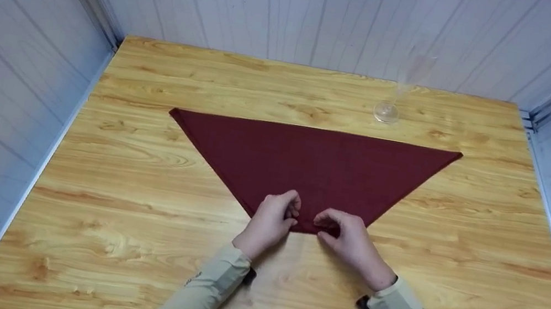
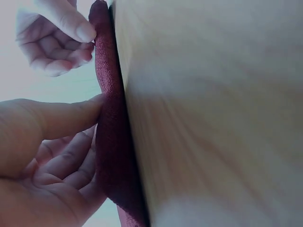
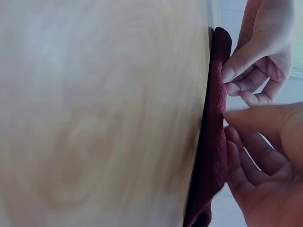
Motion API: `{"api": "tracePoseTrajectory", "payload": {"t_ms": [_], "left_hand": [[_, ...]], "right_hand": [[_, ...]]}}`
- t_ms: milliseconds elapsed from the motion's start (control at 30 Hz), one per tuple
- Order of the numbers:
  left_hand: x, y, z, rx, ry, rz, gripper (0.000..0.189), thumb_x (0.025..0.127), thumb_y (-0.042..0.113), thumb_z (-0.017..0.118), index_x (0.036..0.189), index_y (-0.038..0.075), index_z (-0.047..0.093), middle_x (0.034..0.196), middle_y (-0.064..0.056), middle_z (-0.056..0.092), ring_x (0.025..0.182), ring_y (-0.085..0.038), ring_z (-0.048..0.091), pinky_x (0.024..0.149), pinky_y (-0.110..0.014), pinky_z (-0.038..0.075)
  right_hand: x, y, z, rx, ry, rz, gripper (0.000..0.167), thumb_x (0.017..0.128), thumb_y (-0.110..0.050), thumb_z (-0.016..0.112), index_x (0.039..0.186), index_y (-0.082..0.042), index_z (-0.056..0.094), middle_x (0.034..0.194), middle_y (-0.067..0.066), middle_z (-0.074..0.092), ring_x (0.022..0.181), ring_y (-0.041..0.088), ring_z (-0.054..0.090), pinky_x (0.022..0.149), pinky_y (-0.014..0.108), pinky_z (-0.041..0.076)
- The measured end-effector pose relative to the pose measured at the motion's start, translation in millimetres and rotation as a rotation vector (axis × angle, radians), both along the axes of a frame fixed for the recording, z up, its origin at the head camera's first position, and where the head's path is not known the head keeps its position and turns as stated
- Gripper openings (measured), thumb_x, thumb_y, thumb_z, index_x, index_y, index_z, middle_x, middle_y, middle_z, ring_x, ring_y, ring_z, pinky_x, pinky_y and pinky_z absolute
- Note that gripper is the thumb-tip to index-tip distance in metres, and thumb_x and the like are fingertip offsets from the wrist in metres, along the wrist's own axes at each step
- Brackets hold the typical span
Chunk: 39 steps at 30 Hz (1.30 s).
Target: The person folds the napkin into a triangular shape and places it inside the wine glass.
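Observation:
A dark red cloth napkin (image 1: pixel 307 165) lies on the wooden table as a wide shape, with its long straight edge at the back and two pointed corners left and right. Its short near edge is turned over into a thick fold. My left hand (image 1: pixel 271 221) pinches that fold on the left, thumb at the near side and fingers curled over the cloth. A small gap to the right, my right hand (image 1: pixel 351 240) pinches the same fold with thumb and bent fingers. In the left wrist view the rolled edge (image 2: pixel 108 71) shows as a thick band; some fingertips are hidden.
Behind the napkin, right of centre, stands a clear stemmed glass (image 1: pixel 386 111). The wooden table (image 1: pixel 99 237) reaches back to a pale panelled wall (image 1: pixel 300 7), with similar walls on both sides.

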<state>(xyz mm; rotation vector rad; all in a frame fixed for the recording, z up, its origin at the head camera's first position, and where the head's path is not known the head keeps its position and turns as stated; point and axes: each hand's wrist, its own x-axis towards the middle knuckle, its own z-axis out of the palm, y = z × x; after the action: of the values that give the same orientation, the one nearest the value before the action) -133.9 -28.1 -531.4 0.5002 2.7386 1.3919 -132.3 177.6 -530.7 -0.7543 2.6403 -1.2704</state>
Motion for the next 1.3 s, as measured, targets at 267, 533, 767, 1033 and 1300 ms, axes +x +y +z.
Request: {"api": "tracePoseTrajectory", "payload": {"t_ms": [267,533,767,1033,1300], "left_hand": [[0.1,-2.6,1.9,0.088,-0.012,-0.074,0.029,0.075,-0.021,0.062,0.088,0.004,0.058,0.083,-0.005,0.065,0.077,-0.015,0.062,0.067,-0.023,0.051],[0.2,-11.2,2.1,0.212,-0.189,-0.143,0.028,0.074,-0.017,0.068,0.091,0.003,0.060,0.088,-0.006,0.067,0.084,-0.018,0.065,0.076,-0.028,0.053],[-4.3,-14.1,7.1,0.200,-0.305,-0.155,0.032,0.069,-0.013,0.077,0.093,0.001,0.061,0.091,-0.007,0.068,0.088,-0.017,0.066,0.082,-0.028,0.051],[-7.5,-14.9,10.7,0.163,-0.323,-0.173,0.032,0.070,-0.009,0.079,0.094,0.002,0.061,0.092,-0.005,0.069,0.090,-0.016,0.066,0.092,-0.033,0.045],[-2.6,-10.3,8.3,0.149,-0.283,-0.126,0.032,0.071,-0.015,0.075,0.093,0.002,0.060,0.091,-0.005,0.067,0.086,-0.016,0.064,0.078,-0.030,0.053]], "right_hand": [[-5.2,5.5,-3.9,-0.055,-0.121,-0.013,0.030,0.077,0.005,0.075,0.103,-0.007,0.067,0.094,-0.002,0.068,0.089,0.011,0.064,0.079,0.031,0.053],[-7.5,6.0,-3.9,-0.054,-0.162,-0.018,0.035,0.077,0.005,0.076,0.107,-0.009,0.065,0.095,-0.003,0.068,0.089,0.010,0.064,0.079,0.031,0.052],[-8.8,3.7,-3.0,-0.072,-0.159,-0.015,0.037,0.076,0.007,0.076,0.108,-0.006,0.064,0.093,0.000,0.068,0.088,0.015,0.064,0.078,0.035,0.052],[-11.4,4.1,-2.8,-0.083,-0.187,-0.025,0.036,0.078,0.005,0.075,0.109,-0.008,0.064,0.092,-0.001,0.068,0.088,0.015,0.064,0.078,0.034,0.052],[-13.5,4.4,-3.0,-0.096,-0.187,-0.027,0.032,0.079,0.004,0.073,0.108,-0.005,0.064,0.091,-0.001,0.068,0.086,0.014,0.065,0.076,0.033,0.053]]}}
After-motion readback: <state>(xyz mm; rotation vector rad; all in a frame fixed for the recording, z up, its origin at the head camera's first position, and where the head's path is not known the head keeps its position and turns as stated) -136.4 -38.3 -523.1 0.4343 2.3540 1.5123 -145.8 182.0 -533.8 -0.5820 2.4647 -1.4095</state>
